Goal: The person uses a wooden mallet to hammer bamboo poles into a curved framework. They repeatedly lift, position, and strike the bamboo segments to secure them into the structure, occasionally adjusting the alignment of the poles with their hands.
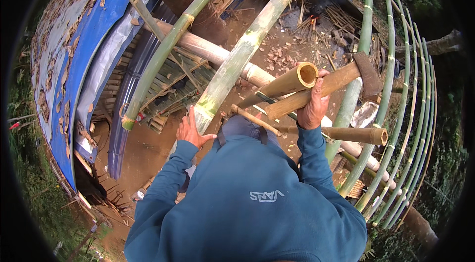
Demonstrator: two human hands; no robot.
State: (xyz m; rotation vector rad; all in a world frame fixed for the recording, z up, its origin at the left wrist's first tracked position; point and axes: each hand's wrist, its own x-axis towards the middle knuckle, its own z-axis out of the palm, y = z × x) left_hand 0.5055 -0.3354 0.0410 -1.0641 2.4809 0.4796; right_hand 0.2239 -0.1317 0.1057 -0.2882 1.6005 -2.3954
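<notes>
My right hand [312, 106] is wrapped round the thick wooden handle of an axe [330, 85]. The axe's rusty, flat metal head points to the upper right. Right behind the handle, a cut bamboo tube [282, 83] shows its hollow end close to my fingers; whether they touch it I cannot tell. My left hand [192, 131] lies with fingers spread against a thick green bamboo pole [242, 53], which slants away to the upper right. Below the axe handle runs a thin stick [255, 119].
Another bamboo pole [170, 39] crosses at the left, over a thick pale crossbar [210, 50]. Several long green poles [388, 84] stand in a row at the right. A shorter bamboo tube [356, 135] sticks out rightward. A leaf-strewn blue tarp roof [79, 49] borders the left. Small flames [312, 17] burn beyond.
</notes>
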